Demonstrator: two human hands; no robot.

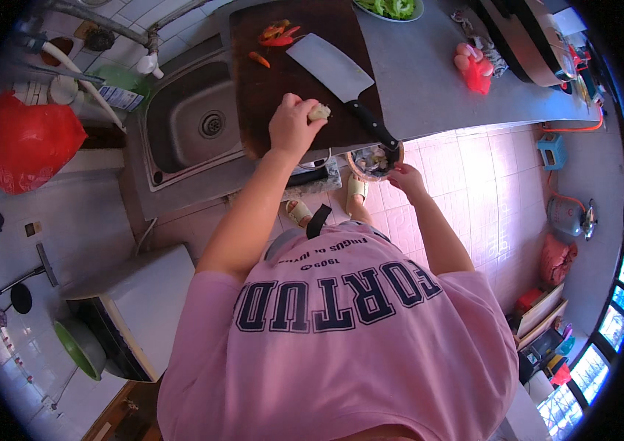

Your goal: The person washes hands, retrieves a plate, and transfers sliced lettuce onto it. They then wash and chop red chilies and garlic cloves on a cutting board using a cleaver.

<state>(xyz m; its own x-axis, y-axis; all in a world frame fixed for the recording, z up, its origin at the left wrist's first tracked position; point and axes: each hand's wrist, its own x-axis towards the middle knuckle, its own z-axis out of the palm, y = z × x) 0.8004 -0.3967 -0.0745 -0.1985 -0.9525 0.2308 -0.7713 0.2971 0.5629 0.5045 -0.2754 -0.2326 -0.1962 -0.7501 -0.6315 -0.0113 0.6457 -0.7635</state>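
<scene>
My left hand (293, 125) grips a small pale piece of food (319, 112), perhaps garlic or ginger, above the near part of a dark wooden cutting board (259, 88). On the board lies a cleaver (334, 69), its black handle pointing toward the near right edge. Cut red and orange chili peppers (278, 36) are at the board's far side, with one orange piece (259, 59) apart from them. My right hand (405, 179) is low beside a round waste bin (372, 161) holding scraps, fingers close together at its rim; whether they hold anything is unclear.
Left of the board is a steel sink (191, 116). A plate of green leaves (389, 7), a red bag of eggs (474, 66) and a dark appliance (527, 44) stand on the grey counter (422, 82). A red plastic bag (28, 143) is at far left.
</scene>
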